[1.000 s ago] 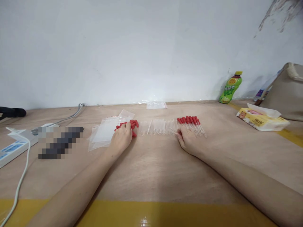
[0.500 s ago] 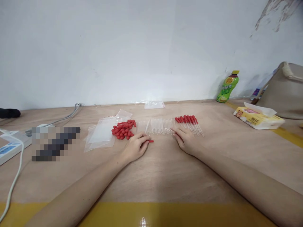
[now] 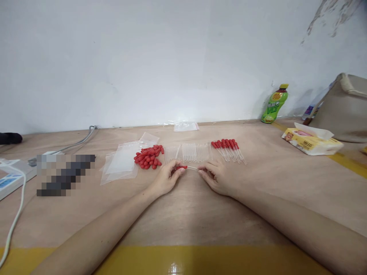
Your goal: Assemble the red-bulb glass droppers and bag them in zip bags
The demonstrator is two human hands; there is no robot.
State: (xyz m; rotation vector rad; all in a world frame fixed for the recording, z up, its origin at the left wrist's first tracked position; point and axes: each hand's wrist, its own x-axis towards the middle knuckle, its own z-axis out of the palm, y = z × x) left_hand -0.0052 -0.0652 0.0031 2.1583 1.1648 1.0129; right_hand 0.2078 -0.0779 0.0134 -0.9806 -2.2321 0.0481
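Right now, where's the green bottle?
In the head view, the green bottle is at the back on the right, by the wall, behind and left of the yellow tissue pack.

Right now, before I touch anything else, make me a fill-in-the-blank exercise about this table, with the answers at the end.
The left hand holds a bulb coloured ____. The right hand holds a thin clear tube whose far end points toward the ____ hand. The heap of bulbs lies between the plastic bags and a row of clear ____. The green bottle has a ____ cap.

Missing words: red; left; tubes; yellow.
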